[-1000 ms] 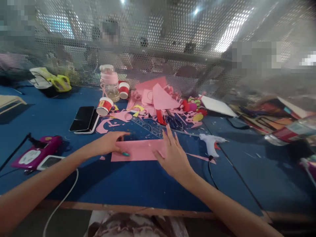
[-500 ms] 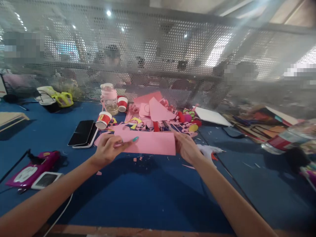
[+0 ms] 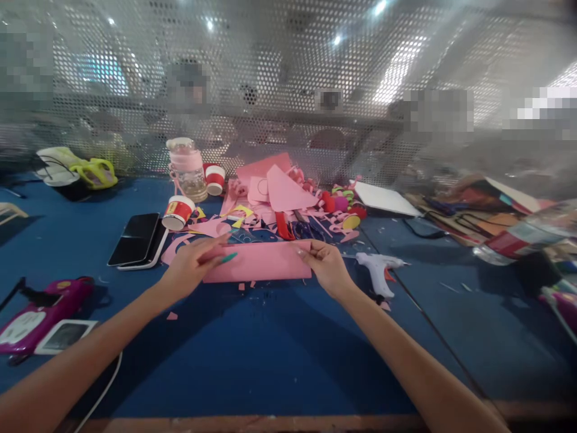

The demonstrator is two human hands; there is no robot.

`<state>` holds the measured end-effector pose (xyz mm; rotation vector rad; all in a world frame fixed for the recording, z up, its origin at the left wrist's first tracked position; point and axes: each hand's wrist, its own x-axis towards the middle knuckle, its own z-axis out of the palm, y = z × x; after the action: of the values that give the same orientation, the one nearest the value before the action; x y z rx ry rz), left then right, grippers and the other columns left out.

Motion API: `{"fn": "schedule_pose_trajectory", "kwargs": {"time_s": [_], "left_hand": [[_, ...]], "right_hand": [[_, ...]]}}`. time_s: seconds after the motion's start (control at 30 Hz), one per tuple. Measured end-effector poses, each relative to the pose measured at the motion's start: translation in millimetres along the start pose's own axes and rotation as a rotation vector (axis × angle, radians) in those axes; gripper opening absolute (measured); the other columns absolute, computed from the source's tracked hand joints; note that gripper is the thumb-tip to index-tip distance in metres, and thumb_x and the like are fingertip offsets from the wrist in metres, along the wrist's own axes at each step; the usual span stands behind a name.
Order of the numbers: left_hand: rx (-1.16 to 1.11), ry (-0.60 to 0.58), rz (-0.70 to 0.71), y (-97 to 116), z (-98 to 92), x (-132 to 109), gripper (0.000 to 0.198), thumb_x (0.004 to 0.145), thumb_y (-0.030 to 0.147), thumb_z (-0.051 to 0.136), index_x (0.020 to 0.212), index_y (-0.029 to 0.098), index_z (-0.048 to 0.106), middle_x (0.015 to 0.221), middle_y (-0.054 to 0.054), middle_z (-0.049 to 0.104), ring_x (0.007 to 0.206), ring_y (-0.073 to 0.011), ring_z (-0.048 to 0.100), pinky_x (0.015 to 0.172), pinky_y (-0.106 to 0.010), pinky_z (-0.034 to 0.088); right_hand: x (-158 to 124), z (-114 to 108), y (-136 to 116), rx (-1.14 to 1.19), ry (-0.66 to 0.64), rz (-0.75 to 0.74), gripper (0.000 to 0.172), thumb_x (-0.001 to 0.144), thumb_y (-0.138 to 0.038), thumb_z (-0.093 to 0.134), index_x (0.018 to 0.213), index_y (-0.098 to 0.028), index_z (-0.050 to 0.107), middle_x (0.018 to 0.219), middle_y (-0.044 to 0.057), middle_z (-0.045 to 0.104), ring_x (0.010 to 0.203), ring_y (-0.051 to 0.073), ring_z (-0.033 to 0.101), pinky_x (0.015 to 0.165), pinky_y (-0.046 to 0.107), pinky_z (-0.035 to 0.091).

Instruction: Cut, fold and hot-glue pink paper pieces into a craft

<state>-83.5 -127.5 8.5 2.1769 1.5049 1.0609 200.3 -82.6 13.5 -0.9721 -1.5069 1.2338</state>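
Observation:
A folded pink paper strip is held level just above the blue table. My left hand pinches its left end, thumb on top. My right hand pinches its right end with curled fingers. Small pink scraps lie on the table under the strip. Behind it is a heap of pink paper cut-offs with red-handled scissors.
Two phones and two red-and-white cups lie at the left, a pink-lidded jar behind them. A white glue gun with its cord sits right of my right hand. A purple device is at the far left. A perforated metal screen closes the back.
The strip lay flat on the table under my hands a second ago. Both hands picked it up by its ends, and it now sits slightly lower than half a second ago.

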Motion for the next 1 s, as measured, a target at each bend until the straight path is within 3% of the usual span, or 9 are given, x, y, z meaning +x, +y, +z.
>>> {"fn": "schedule_pose_trajectory", "kwargs": {"time_s": [0.07,0.13,0.37,0.67,1.0], "left_hand": [[-0.141,0.006,-0.150,-1.1,-0.2,0.8,0.040,0.081,0.046,0.055,0.111,0.021,0.064,0.106,-0.007,0.069,0.099,-0.0238,0.062,0.086,-0.036,0.050],[-0.213,0.051,-0.215,-1.4,-0.3,0.9,0.034,0.079,0.045,0.058,0.100,0.021,0.070,0.100,-0.006,0.071,0.094,-0.0230,0.065,0.083,-0.034,0.052],[-0.264,0.052,-0.205,1.6,-1.6,-0.3,0.035,0.076,0.046,0.060,0.095,0.019,0.072,0.095,-0.007,0.072,0.090,-0.0229,0.066,0.081,-0.035,0.054],[-0.239,0.033,-0.196,0.3,-1.8,-0.4,0.031,0.076,0.045,0.061,0.093,0.022,0.073,0.096,-0.006,0.072,0.089,-0.0223,0.066,0.078,-0.035,0.055],[-0.216,0.027,-0.228,0.3,-2.5,0.1,0.029,0.076,0.046,0.061,0.089,0.024,0.073,0.096,-0.003,0.072,0.091,-0.0222,0.066,0.081,-0.033,0.053]], "right_hand": [[-0.9,1.3,2.5,0.006,0.010,0.018,0.029,0.067,-0.040,0.072,0.088,-0.020,0.073,0.080,0.003,0.072,0.075,0.018,0.065,0.071,0.030,0.050],[-1.5,1.9,3.7,0.016,0.020,0.041,0.030,0.068,-0.042,0.070,0.088,-0.020,0.073,0.079,0.003,0.072,0.075,0.018,0.065,0.070,0.030,0.050],[-2.5,1.4,-0.6,-0.039,0.109,0.027,0.026,0.062,-0.038,0.075,0.081,-0.020,0.073,0.077,0.003,0.073,0.076,0.021,0.067,0.071,0.032,0.052],[-4.5,2.3,-5.7,-0.034,0.135,-0.044,0.024,0.069,-0.035,0.071,0.089,-0.022,0.071,0.095,0.006,0.073,0.092,0.024,0.067,0.087,0.039,0.051],[-3.4,-0.6,-5.1,-0.138,0.201,0.004,0.018,0.064,-0.036,0.074,0.075,-0.021,0.073,0.080,0.006,0.074,0.076,0.023,0.068,0.067,0.036,0.054]]}}
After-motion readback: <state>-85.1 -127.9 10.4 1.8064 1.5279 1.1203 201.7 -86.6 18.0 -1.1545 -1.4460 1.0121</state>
